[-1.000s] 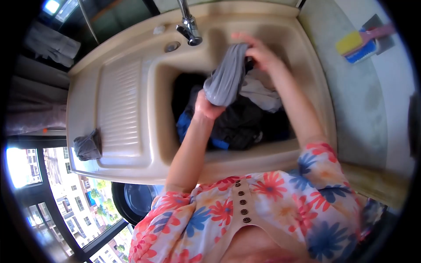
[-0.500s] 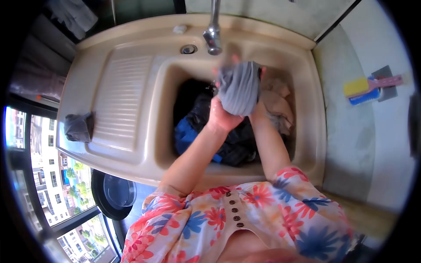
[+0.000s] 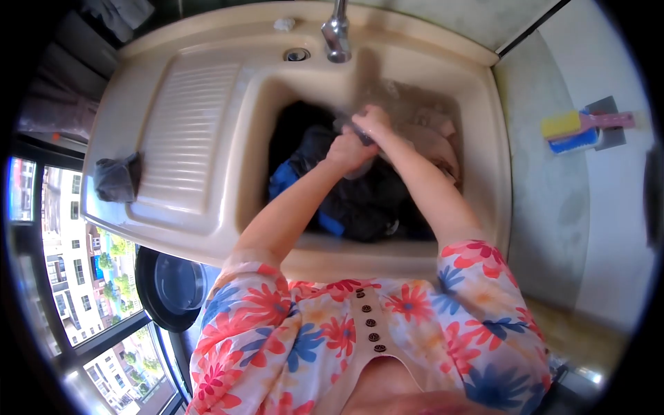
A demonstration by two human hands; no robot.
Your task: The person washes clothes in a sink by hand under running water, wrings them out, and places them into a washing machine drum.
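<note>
Over the sink basin, both my hands are closed around a small wet grey cloth (image 3: 362,134), bunched and mostly hidden between them. My left hand (image 3: 351,151) grips its lower part, and my right hand (image 3: 373,122) holds it just above and to the right. Below them lies a heap of dark clothes (image 3: 353,204) with a bright blue patch (image 3: 282,180) at its left. Beige clothes (image 3: 434,142) rest in the basin's right side. A metal faucet (image 3: 336,41) rises behind my hands.
A ribbed washboard (image 3: 183,131) is moulded into the sink's left side, with a folded grey cloth (image 3: 116,178) near its outer edge. A black basin (image 3: 169,290) stands below, by the window. Brushes (image 3: 574,131) hang on the right wall.
The grey cloth was spread over my raised hands near the faucet. Now my hands are lower in the basin, and the cloth is squeezed into a bunch between them.
</note>
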